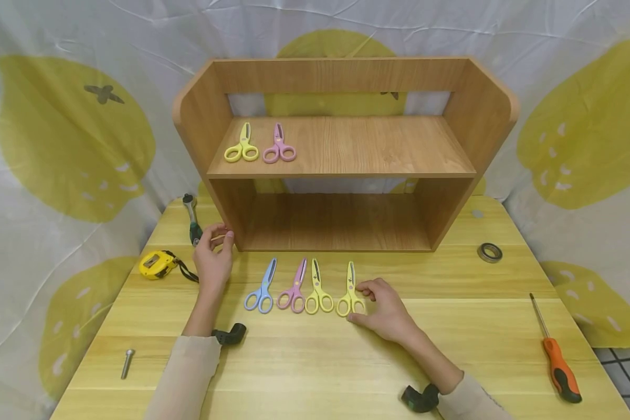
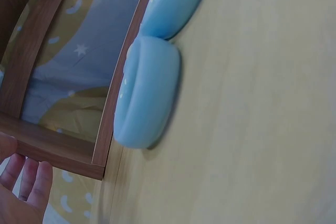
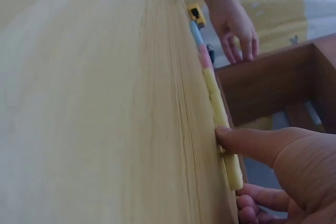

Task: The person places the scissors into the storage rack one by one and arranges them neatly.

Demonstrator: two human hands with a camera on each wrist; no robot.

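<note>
Four pairs of child's scissors lie flat in a row before the shelf: blue scissors (image 1: 265, 289), pink scissors (image 1: 295, 289), yellow scissors (image 1: 317, 289) and, at the right end, more yellow scissors (image 1: 350, 291). My right hand (image 1: 385, 309) holds the right-end pair at its handles, thumb at the lower edge and fingers on the right side. Beside the shelf's lower left corner is my left hand (image 1: 213, 262), fingers loosely bent and holding nothing; whether it touches the wood cannot be told. The left wrist view shows the blue handle loops (image 2: 149, 93) up close.
The wooden shelf (image 1: 341, 184) carries yellow scissors (image 1: 242, 144) and pink scissors (image 1: 279, 144) on its upper board. To the left lie a ratchet (image 1: 191, 216), tape measure (image 1: 156, 264) and bolt (image 1: 128, 364). On the right are a bearing ring (image 1: 489, 252) and screwdriver (image 1: 556, 361).
</note>
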